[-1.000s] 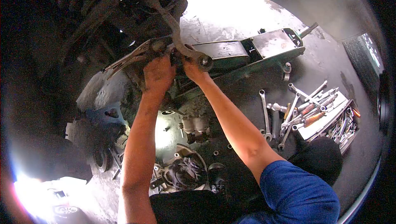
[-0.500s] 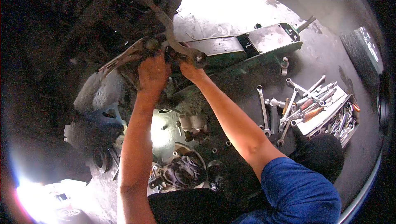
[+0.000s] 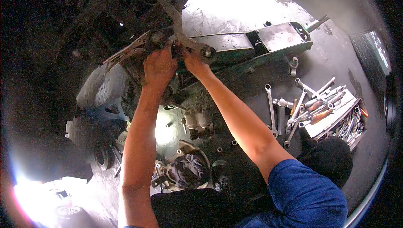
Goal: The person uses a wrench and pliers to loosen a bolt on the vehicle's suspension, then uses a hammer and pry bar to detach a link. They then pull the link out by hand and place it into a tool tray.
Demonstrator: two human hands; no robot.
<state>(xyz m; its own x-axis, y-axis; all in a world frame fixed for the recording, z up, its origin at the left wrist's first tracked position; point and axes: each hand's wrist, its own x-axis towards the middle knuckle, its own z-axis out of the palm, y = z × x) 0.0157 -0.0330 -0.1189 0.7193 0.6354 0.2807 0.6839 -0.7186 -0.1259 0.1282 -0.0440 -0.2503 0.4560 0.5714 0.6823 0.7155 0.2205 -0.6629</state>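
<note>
Under the vehicle, both my hands reach up to a curved metal suspension arm [image 3: 178, 24] with a round bushing eye [image 3: 208, 52] at its lower end. My left hand [image 3: 159, 67] is closed, knuckles toward me, just left of the arm; whatever its fingers grip is hidden. Close beside it, my right hand [image 3: 194, 63] has its fingers curled behind the arm, left of the eye, around a small dark part I cannot make out. A pair of locking pliers [image 3: 131, 50] sticks out to the left, its jaw end by a round dark part near my left hand.
Behind my hands lies a long floor jack [image 3: 226, 45]. Several wrenches [image 3: 270, 110] lie on the floor at right, beside a tray of tools [image 3: 352, 123]. Below, a round metal part [image 3: 205, 152] holds a dark rag [image 3: 188, 171]. A tyre [image 3: 369, 57] stands far right.
The whole view has shifted slightly, so things sit a little further right. My hands stay at the same place on the arm, with only small finger movement.
</note>
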